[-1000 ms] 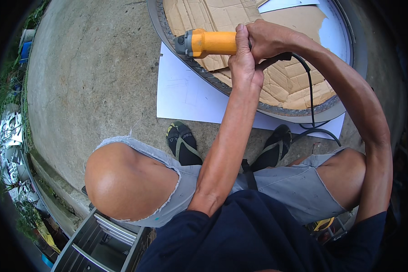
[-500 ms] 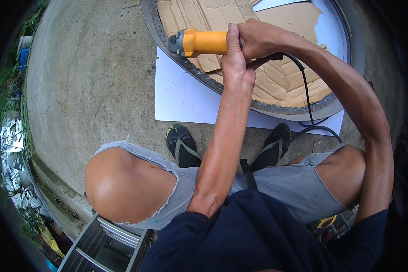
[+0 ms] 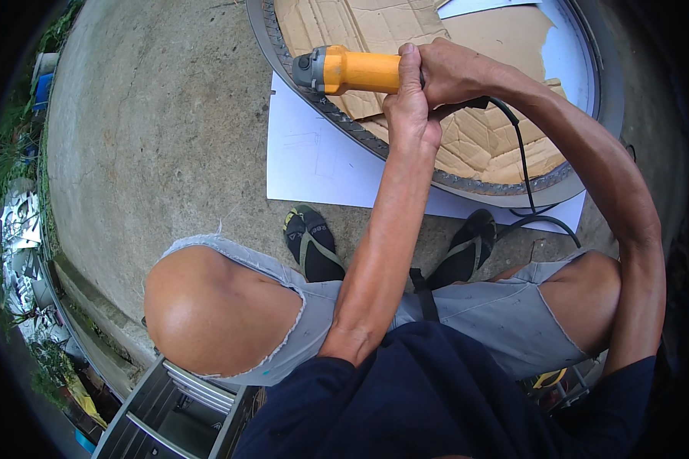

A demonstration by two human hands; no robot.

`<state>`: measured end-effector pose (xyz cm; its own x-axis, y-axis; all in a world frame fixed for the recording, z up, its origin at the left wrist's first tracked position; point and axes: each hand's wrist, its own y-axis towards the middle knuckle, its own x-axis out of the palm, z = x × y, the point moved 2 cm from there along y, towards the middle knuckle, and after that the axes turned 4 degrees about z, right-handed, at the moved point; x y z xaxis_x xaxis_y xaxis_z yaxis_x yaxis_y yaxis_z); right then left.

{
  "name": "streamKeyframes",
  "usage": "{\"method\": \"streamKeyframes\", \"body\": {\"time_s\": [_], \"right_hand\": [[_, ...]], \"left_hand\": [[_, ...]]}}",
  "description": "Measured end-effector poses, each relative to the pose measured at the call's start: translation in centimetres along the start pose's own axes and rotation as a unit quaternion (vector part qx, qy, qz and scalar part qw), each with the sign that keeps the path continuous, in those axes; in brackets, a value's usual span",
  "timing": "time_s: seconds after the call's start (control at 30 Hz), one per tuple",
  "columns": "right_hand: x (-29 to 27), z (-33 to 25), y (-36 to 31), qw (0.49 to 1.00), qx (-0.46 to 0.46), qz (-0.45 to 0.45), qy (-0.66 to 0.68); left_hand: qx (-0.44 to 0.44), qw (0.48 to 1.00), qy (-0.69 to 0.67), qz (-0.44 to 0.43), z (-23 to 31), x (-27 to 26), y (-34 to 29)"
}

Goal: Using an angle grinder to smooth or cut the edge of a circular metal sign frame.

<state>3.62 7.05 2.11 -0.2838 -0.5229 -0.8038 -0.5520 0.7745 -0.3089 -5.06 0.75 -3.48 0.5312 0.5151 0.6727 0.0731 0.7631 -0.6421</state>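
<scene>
Two knees (image 3: 207,306) spread nearest, sandals (image 3: 314,249) planted between them on concrete floor (image 3: 161,122). Beyond, left hand (image 3: 410,103) is clasped round the rear of the yellow grinder (image 3: 360,72), thumb up along its side, other fingers mostly hidden. Right hand (image 3: 459,73) is curled at the tail end, fingers wrapped there, undersides out of sight; cord (image 3: 524,153) hangs down past it.

Grinder lies roughly level, its grey head (image 3: 308,70) over the left edge of a large ring (image 3: 475,192). Contact beneath hidden; disc not visible. Judged fairly heavy, weight forward in the head; hard, rigid casing, smooth enough to slip in sweaty palms. Likely twists under load. Best hold: barrel and tail, both hands, clear of the head and the cord.

Cardboard (image 3: 497,145) fills the ring, creased, soft-looking. White sheet (image 3: 333,153) beneath the ring. Far left: blue container (image 3: 42,93), foliage.
</scene>
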Motion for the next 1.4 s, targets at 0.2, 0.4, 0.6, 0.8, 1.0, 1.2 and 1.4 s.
{"method": "streamKeyframes", "body": {"time_s": [0.2,0.4,0.6,0.8,1.0,1.2,1.4], "right_hand": [[0.6,0.7,0.2,1.000,-0.013,-0.020,-0.006],[1.0,1.1,-0.1,1.000,-0.003,-0.001,0.002],[0.7,1.3,-0.1,1.000,-0.015,-0.007,-0.009],[0.8,1.2,0.1,1.000,-0.015,-0.011,-0.019],[0.4,1.1,0.0,1.000,-0.014,-0.008,-0.004],[0.5,1.1,-0.1,1.000,-0.005,-0.012,-0.027],[0.4,1.3,-0.1,1.000,-0.010,-0.021,-0.018]], "left_hand": [[0.011,1.000,-0.012,-0.001,-0.7,-0.6,0.7],[0.006,1.000,-0.007,-0.005,-0.9,-0.6,0.6],[0.003,0.999,-0.020,-0.028,-1.1,-0.5,0.6],[0.058,0.998,0.005,-0.008,-1.4,-0.5,1.1],[0.014,1.000,-0.015,-0.010,-1.1,-0.5,0.8],[0.001,1.000,-0.020,-0.018,-1.1,-0.3,0.5],[0.028,0.999,0.012,-0.014,-1.6,-0.5,1.1]]}}
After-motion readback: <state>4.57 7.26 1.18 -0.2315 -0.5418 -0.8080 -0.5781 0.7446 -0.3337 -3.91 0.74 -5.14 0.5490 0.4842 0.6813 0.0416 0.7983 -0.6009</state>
